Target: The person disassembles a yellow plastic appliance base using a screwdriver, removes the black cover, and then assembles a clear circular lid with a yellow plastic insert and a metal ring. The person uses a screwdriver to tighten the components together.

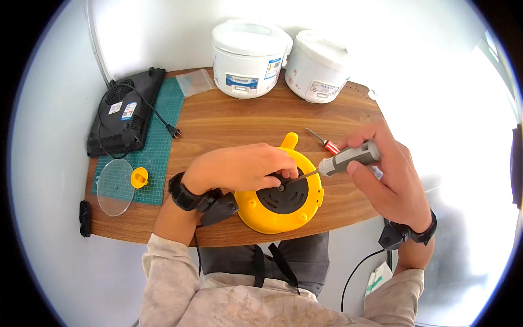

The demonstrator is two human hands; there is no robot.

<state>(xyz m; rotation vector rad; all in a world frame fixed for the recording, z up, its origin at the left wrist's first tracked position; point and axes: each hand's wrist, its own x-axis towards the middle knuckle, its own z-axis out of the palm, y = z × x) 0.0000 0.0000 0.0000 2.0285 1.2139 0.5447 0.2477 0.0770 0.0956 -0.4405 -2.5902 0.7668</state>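
A round yellow appliance body (253,218) lies on the table in front of me, its short tab pointing away. In its middle is a black slotted disc (283,203) with a small round fitting at the centre. My right hand (389,174) grips a screwdriver (348,158) by its thick grey handle, the thin shaft slanting down left to the disc's centre. My left hand (245,166) reaches over the body from the left, fingers curled together beside the screwdriver tip. Whatever lies between those fingertips is hidden. A smaller red-and-white screwdriver (330,146) lies just beyond the right hand.
Two white rice cookers (248,62) stand at the back. To the left, a black corded appliance (122,117) rests on a green cutting mat (173,103). Nearer are a clear round lid (115,188) and a small yellow cup (139,177). A plastic bag (195,83) lies by the cookers.
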